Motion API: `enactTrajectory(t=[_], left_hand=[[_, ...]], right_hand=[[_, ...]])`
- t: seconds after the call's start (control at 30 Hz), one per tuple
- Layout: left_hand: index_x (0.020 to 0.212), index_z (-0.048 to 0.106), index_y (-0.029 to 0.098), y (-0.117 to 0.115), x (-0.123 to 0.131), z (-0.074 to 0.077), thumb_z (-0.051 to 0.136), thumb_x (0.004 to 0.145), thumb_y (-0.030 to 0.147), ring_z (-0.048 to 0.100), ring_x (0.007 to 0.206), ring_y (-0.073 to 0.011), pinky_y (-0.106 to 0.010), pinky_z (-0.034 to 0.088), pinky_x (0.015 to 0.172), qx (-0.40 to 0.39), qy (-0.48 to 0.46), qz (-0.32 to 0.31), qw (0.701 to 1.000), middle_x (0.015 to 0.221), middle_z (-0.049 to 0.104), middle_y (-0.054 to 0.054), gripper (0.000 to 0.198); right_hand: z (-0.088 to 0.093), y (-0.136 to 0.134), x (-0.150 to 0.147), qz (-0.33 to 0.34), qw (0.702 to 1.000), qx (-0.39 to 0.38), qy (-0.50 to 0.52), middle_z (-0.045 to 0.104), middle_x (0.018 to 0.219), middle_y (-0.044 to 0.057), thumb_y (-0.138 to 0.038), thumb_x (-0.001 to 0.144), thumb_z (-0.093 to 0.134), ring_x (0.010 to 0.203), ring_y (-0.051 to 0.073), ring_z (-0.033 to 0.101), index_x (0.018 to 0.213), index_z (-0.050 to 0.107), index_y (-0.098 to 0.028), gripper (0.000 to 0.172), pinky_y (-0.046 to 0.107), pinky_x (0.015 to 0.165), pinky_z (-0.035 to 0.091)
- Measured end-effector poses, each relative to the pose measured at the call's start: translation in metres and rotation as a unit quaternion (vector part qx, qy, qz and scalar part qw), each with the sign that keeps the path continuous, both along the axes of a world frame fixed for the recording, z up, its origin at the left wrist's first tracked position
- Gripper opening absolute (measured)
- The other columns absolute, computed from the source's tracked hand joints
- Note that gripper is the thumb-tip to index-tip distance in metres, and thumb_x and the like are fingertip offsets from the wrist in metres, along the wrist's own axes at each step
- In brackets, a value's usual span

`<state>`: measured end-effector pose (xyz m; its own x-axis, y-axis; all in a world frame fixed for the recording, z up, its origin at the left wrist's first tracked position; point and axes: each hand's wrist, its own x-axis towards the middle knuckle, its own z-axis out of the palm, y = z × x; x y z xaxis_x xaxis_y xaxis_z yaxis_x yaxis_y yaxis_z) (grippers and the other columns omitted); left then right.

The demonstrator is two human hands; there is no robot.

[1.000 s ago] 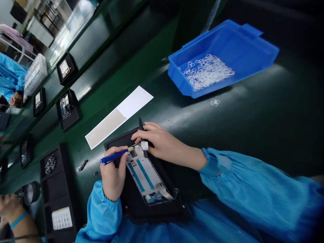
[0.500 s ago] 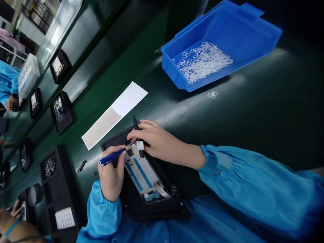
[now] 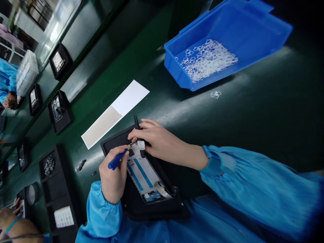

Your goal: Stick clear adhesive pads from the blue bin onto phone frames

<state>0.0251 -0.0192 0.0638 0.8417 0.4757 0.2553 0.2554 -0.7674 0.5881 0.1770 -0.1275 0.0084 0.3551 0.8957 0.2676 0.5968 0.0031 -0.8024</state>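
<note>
My left hand (image 3: 113, 179) is closed round a blue pen-like tool (image 3: 116, 161), its pale tip at the top end of an opened phone (image 3: 144, 173). The phone lies in a black tray-like holder (image 3: 157, 211), with two blue strips and a blue board section showing. My right hand (image 3: 162, 138) grips what looks like black tweezers (image 3: 137, 123) with a white wrap (image 3: 141, 145) on them. Its fingertips are bent over the phone's top edge, close to the blue tool's tip. What lies right under those fingertips is too small to make out.
A blue bin (image 3: 243, 30) holds many small white frames; a few more frames (image 3: 215, 94) lie on the table. A white strip card (image 3: 134, 96) sits beyond the holder. At left are a black compartment tray (image 3: 54, 189), small dark parts (image 3: 81, 165), phones in holders (image 3: 59, 109) and co-workers.
My left hand has tilted the blue tool, its rear end swinging down and toward the right. The right hand stays in nearly the same place. The view has shifted slightly.
</note>
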Motion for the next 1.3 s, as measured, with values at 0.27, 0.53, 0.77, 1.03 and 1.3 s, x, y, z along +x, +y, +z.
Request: enactTrajectory(t=[0.27,0.53,0.77,1.03,1.3], left_hand=[[0.101,0.059,0.023,0.003,-0.002,-0.006,0.062,0.089,0.011,0.072,0.09,-0.0174,-0.027,0.058,0.078,0.032,0.001,-0.053,0.998,0.096,0.073,-0.003,0.016],[0.092,0.054,0.021,0.008,-0.012,-0.024,0.065,0.088,0.015,0.073,0.087,-0.0186,-0.031,0.058,0.077,-0.126,-0.099,0.078,0.984,0.092,0.073,-0.004,0.013],[0.084,0.059,0.02,0.016,-0.024,-0.003,0.046,0.093,0.011,0.061,0.069,-0.0118,-0.025,0.051,0.068,-0.007,-0.149,0.023,0.989,0.072,0.057,0.002,0.018],[0.123,0.062,0.028,0.0,-0.024,-0.023,0.055,0.085,0.009,0.055,0.058,-0.0131,-0.025,0.043,0.053,0.301,0.231,-0.062,0.923,0.078,0.057,0.001,0.043],[0.128,0.058,0.028,0.005,-0.006,-0.007,0.053,0.092,0.016,0.064,0.066,-0.0149,-0.026,0.048,0.056,0.262,0.366,-0.115,0.885,0.091,0.06,-0.001,0.038]], right_hand=[[-0.006,0.0,-0.002,-0.018,1.0,0.017,-0.012,0.068,0.085,0.003,0.002,0.076,0.044,0.089,0.022,0.06,0.102,0.06,-0.024,0.04,0.052,0.105,0.039],[-0.003,0.002,-0.007,-0.004,1.0,0.005,-0.03,0.069,0.089,0.004,0.001,0.079,0.047,0.092,0.023,0.061,0.1,0.06,-0.023,0.035,0.053,0.107,0.038],[-0.005,0.003,-0.006,-0.012,1.0,0.012,-0.011,0.072,0.087,0.001,0.0,0.08,0.049,0.089,0.021,0.065,0.098,0.059,-0.024,0.031,0.054,0.108,0.038],[0.002,-0.001,-0.002,-0.122,0.981,0.067,0.137,0.069,0.073,0.0,-0.029,0.1,0.044,0.072,0.019,0.067,0.118,0.062,-0.025,0.026,0.038,0.081,0.054],[-0.001,0.002,-0.002,-0.189,0.946,0.103,0.244,0.061,0.076,0.002,-0.047,0.1,0.043,0.07,0.016,0.062,0.112,0.064,-0.024,0.033,0.031,0.069,0.055]])
